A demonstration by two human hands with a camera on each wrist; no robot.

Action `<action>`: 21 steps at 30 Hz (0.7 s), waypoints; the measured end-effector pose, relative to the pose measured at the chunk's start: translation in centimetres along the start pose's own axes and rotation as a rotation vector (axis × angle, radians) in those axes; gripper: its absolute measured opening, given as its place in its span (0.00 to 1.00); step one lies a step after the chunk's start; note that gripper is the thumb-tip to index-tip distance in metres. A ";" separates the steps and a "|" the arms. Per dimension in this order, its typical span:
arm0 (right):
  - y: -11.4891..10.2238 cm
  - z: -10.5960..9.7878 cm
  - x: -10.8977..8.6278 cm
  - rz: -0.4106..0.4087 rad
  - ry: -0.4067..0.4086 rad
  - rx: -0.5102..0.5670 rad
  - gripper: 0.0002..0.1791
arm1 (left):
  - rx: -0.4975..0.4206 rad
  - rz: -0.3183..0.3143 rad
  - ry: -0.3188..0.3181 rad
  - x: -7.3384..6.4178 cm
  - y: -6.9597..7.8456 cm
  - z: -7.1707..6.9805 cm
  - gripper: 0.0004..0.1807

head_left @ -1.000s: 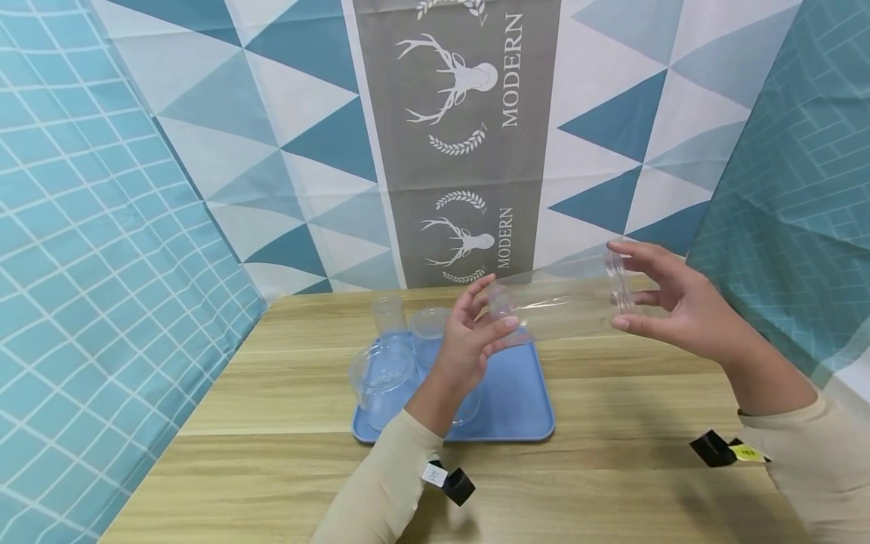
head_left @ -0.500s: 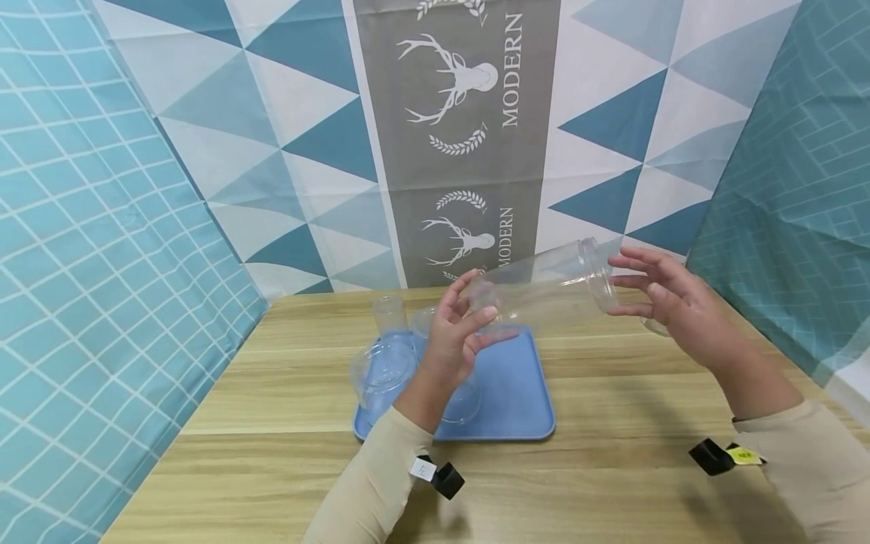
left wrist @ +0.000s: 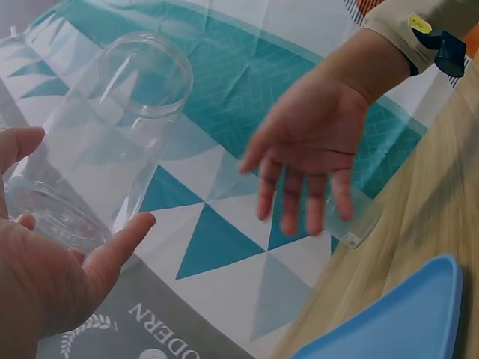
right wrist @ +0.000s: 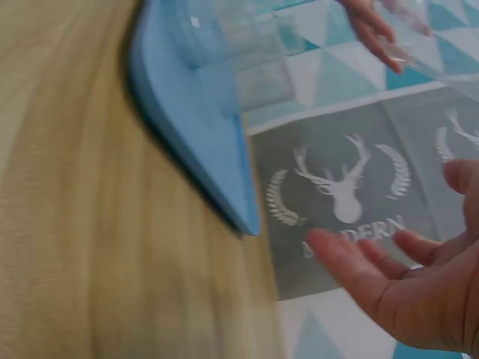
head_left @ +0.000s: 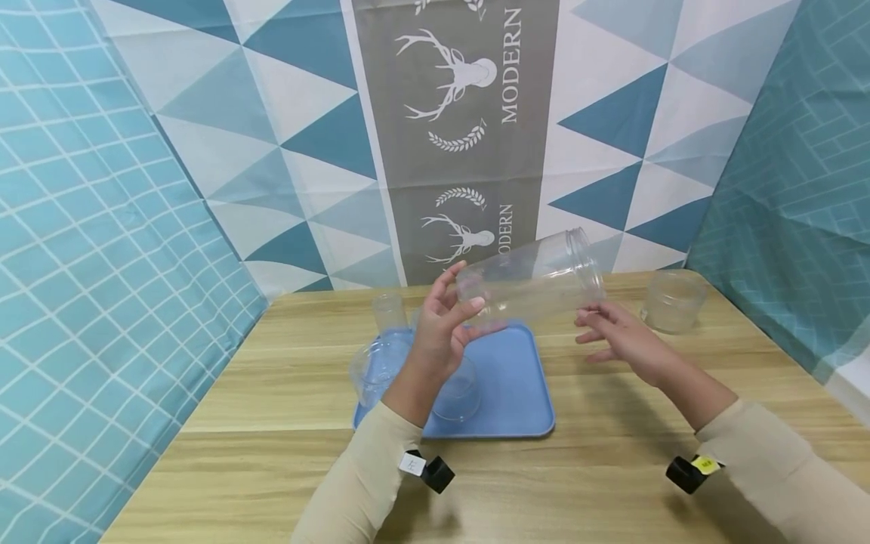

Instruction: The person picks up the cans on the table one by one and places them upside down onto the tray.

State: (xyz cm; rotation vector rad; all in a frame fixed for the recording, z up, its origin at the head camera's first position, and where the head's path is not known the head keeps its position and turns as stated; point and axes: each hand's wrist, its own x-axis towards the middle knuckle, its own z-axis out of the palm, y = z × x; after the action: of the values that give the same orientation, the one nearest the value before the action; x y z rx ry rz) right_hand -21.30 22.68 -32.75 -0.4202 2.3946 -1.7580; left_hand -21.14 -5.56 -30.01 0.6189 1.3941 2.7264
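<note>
A tall clear jar [head_left: 533,279] is held aloft, tilted, its ringed mouth pointing up and to the right. Its base lies in my left hand [head_left: 435,336], with the thumb on the near side and fingers around the far side. Just below the mouth end hovers my right hand [head_left: 628,340], fingers loosely spread. In the left wrist view that right hand [left wrist: 318,149] is apart from the jar [left wrist: 112,134], palm showing and holding nothing. The right wrist view also has the right hand's fingers [right wrist: 359,269] extended around nothing.
Below the jar lies a blue tray [head_left: 519,400] bearing a clear bowl [head_left: 377,370], a round clear container [head_left: 457,393] and a narrow clear cup [head_left: 390,313]; my left arm covers part of it. A short clear container [head_left: 673,302] stands at the table's back right.
My right hand has let go of the jar's mouth end and moved down and left. My left hand has shifted slightly left and up with the jar, whose mouth now points higher.
</note>
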 end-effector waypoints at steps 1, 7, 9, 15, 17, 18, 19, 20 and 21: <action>0.2 0.2 0.2 0.032 -0.033 -0.005 0.36 | 0.005 0.002 0.002 0.0 0.2 0.0 0.35; 1.2 1.8 0.9 0.149 -0.122 0.017 0.37 | 0.059 0.013 0.015 0.0 1.4 0.0 0.35; 1.5 2.2 0.9 0.164 -0.132 0.042 0.36 | 0.077 0.011 0.023 0.0 1.8 0.0 0.36; 2.3 3.2 0.7 0.187 -0.162 0.055 0.34 | 0.142 -0.001 0.056 -0.1 2.7 -0.1 0.36; 2.5 3.5 0.8 0.191 -0.163 0.046 0.32 | 0.163 -0.002 0.072 0.0 2.9 0.0 0.36; 2.5 3.6 0.9 0.192 -0.164 0.044 0.32 | 0.169 -0.003 0.080 0.0 3.1 0.0 0.36; 2.6 3.7 0.9 0.189 -0.167 0.039 0.32 | 0.175 -0.006 0.089 0.1 3.2 0.1 0.36; 2.6 3.7 1.0 0.187 -0.171 0.034 0.32 | 0.183 -0.008 0.099 0.1 3.3 0.1 0.35; 2.7 3.8 1.1 0.191 -0.171 0.033 0.32 | 0.194 -0.011 0.112 0.2 3.4 0.2 0.36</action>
State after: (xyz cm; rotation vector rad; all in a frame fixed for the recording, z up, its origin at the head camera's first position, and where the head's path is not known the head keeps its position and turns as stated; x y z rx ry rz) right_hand -21.64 19.61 -36.40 -0.3126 2.2053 -1.6087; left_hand -20.68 -7.41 -27.13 0.4688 1.6964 2.6762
